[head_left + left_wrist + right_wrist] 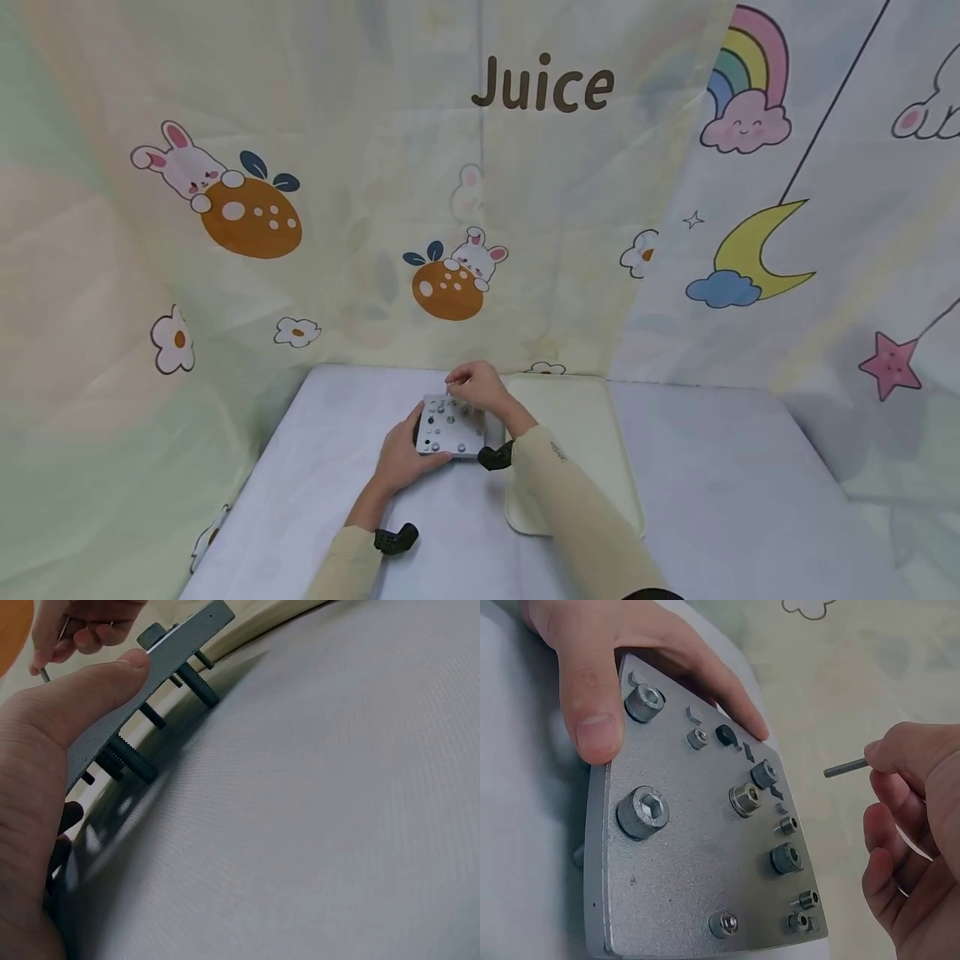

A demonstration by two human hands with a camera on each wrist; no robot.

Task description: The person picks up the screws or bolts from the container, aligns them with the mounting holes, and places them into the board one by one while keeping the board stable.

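My left hand (401, 458) grips a grey metal plate (682, 877) by its edges, thumb on the near side and fingers along the left side. Several socket head screws of different sizes stand in the plate, among them a large one (643, 813). Their threaded shanks (135, 759) stick out underneath in the left wrist view, where the plate is tilted above the white surface. Between thumb and forefinger, my right hand (483, 390) pinches a thin screw (845, 768), its threaded end pointing at the plate's far side. The fingers hide the screw's head.
A cream tray (573, 483) lies right of the plate, partly under my right forearm. The white table (720, 500) ends at a printed cloth backdrop (360, 275) behind and at both sides. Black wrist devices (396, 539) sit on both wrists.
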